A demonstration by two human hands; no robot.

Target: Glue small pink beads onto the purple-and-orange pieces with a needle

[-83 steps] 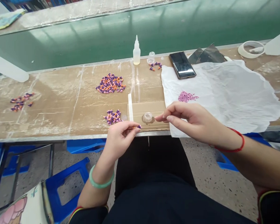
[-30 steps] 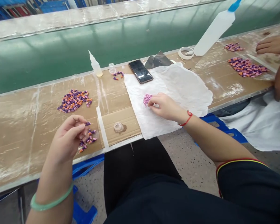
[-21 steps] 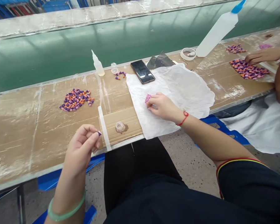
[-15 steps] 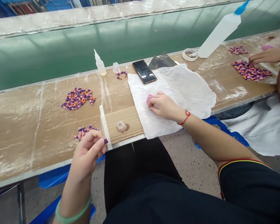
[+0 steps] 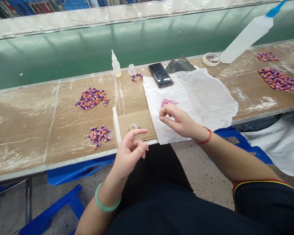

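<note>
My left hand (image 5: 131,153) is over the table's front edge, in front of the cardboard piece. Its thumb and fingers pinch a small cone-shaped piece (image 5: 147,148), of which just a pink bit shows. My right hand (image 5: 178,121) hovers over the white cloth (image 5: 205,94), thumb and forefinger tips together; anything between them is too small to make out. Just beyond those fingers lies a little heap of pink bits (image 5: 168,102). A small clear jar (image 5: 133,126) on the cardboard (image 5: 144,119) is partly hidden behind my left hand.
Two piles of purple, orange and pink cones, a far pile (image 5: 91,98) and a near pile (image 5: 99,135), lie at left. A dropper bottle (image 5: 116,67), a phone (image 5: 161,75), a tape roll (image 5: 211,59) and a large white bottle (image 5: 247,39) stand or lie behind. More cones (image 5: 280,79) are at right.
My left hand has moved right, from beside the near pile to in front of the jar. My right hand has drawn back slightly from the pink heap. The co-worker's hand has left the view.
</note>
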